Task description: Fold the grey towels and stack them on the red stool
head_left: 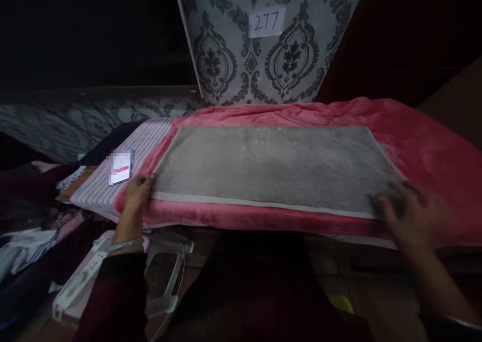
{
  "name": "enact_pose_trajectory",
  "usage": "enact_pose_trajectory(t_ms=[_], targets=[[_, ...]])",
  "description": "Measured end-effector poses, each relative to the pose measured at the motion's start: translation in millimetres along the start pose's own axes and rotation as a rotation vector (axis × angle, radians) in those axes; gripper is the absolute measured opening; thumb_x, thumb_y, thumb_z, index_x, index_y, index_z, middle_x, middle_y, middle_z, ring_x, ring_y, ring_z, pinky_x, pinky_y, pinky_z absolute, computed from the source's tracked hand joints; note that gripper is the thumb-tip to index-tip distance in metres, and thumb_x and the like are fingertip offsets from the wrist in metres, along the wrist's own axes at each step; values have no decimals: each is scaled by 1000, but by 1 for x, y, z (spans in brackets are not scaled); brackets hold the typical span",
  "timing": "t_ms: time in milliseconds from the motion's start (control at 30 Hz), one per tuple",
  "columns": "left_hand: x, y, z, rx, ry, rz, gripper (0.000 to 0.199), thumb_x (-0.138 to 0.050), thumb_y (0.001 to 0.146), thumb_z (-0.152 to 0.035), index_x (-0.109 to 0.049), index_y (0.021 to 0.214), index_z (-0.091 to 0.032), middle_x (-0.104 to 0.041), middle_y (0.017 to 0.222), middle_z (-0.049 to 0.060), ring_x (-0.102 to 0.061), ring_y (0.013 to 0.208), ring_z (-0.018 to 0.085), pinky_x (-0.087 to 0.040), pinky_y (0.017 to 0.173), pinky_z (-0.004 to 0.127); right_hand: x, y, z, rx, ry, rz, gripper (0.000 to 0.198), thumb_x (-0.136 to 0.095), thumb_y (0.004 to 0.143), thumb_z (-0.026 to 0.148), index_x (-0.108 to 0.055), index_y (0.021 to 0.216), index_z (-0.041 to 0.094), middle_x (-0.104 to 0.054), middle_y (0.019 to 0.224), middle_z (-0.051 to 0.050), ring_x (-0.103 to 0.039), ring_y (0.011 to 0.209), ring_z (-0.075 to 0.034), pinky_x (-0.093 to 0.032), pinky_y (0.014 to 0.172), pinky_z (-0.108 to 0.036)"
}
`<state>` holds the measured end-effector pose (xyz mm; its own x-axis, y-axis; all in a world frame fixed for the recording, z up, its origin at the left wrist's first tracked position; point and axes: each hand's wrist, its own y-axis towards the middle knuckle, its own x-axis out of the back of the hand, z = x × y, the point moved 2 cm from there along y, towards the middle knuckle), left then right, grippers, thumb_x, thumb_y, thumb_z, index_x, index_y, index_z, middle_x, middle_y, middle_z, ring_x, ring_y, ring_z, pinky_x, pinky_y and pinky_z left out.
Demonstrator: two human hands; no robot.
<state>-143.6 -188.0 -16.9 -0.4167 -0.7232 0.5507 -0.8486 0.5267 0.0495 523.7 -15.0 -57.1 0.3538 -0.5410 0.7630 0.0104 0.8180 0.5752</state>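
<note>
A grey plush towel lies spread flat as a long rectangle on a pink-red blanket. A white strip shows along the towel's near edge. My left hand is at the near left corner, its fingers closed on the towel's edge. Over the near right corner, my right hand is smeared by motion. Its fingers are bent about that corner, but whether they grip the cloth is unclear.
A lit phone rests on a striped cloth at the left. Below stand a white power strip and a pale plastic stool. A dark screen and patterned wall with a paper marked 277 rise behind.
</note>
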Motion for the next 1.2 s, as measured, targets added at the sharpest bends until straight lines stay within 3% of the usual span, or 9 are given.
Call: enact_pose_trajectory(t_ms=[67,167,300,500,867,1200], targets=[[-1,-4,0,22,-20,-18,22,-63,75,-42,-55,65,-24,-46,56,-4,-47,57,16,-42,56,27,-4,-17,35,217,174,32,41,-56,89,50,-67,120,26,-64,129,-16,-58,123,-39,-44,106,-60],[-2,-10,1,46,-60,-45,18,-61,75,-39,-55,68,-24,-47,58,-3,-46,58,16,-41,55,26,-12,-37,80,403,357,64,34,-59,93,46,-69,120,27,-66,127,-11,-61,119,-35,-47,104,-58],[-2,-16,-1,11,-40,-67,19,-62,76,-40,-56,69,-23,-49,61,-3,-47,61,15,-42,57,26,-24,-50,128,486,505,97,32,-59,96,35,-68,127,30,-67,130,-10,-62,121,-32,-48,104,-56],[-5,-14,5,9,-169,-80,17,-62,74,-36,-55,65,-23,-44,57,-5,-41,57,15,-37,57,28,-43,-56,180,581,591,211,31,-55,99,33,-69,125,29,-66,132,-10,-61,122,-31,-52,102,-55],[-8,-10,21,-39,-381,-62,24,-67,72,-32,-52,56,-23,-39,53,-6,-33,51,12,-24,54,26,-66,-60,205,695,506,240,34,-50,101,36,-73,122,23,-68,128,-13,-61,115,-34,-54,94,-55],[-7,-7,22,-30,-433,-42,27,-69,68,-30,-49,52,-23,-38,50,-6,-31,50,12,-23,53,26,-76,-56,204,648,553,230,33,-51,99,35,-74,119,23,-72,119,-11,-65,107,-30,-54,90,-51]])
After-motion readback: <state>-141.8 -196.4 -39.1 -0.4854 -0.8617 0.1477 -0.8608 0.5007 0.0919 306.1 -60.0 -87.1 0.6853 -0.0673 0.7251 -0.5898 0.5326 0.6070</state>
